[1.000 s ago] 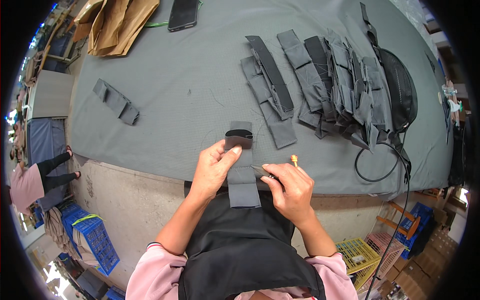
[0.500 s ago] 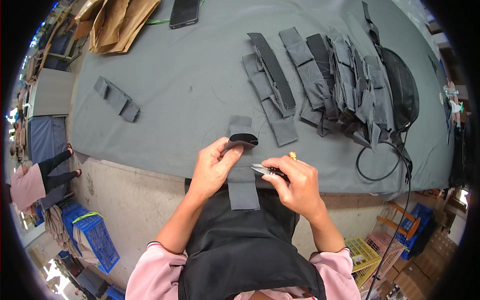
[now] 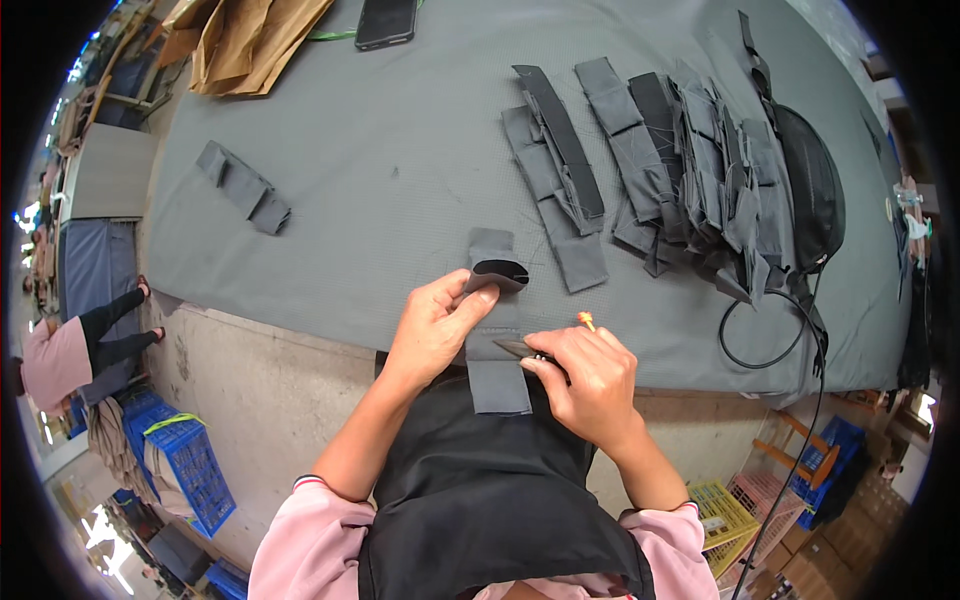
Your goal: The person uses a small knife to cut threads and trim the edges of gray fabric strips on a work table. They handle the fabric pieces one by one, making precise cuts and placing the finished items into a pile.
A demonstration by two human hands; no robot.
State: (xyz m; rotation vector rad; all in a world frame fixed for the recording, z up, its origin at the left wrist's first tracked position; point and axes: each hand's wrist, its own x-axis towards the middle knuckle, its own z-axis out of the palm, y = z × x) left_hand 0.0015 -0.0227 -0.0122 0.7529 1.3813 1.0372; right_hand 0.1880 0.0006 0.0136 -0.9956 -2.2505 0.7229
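left hand (image 3: 435, 325) pinches a grey fabric strap (image 3: 497, 340), black loop on top; right hand (image 3: 590, 380) grips snips (image 3: 520, 349).

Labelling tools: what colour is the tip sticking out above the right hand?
Orange, on the small tool in the right hand; head view.

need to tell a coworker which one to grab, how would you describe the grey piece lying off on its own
Start from the big grey table cover. Near its left side, below the brown paper, lies a small folded grey fabric strip. It sits alone, angled, far from the overlapping pile of strips on the right.
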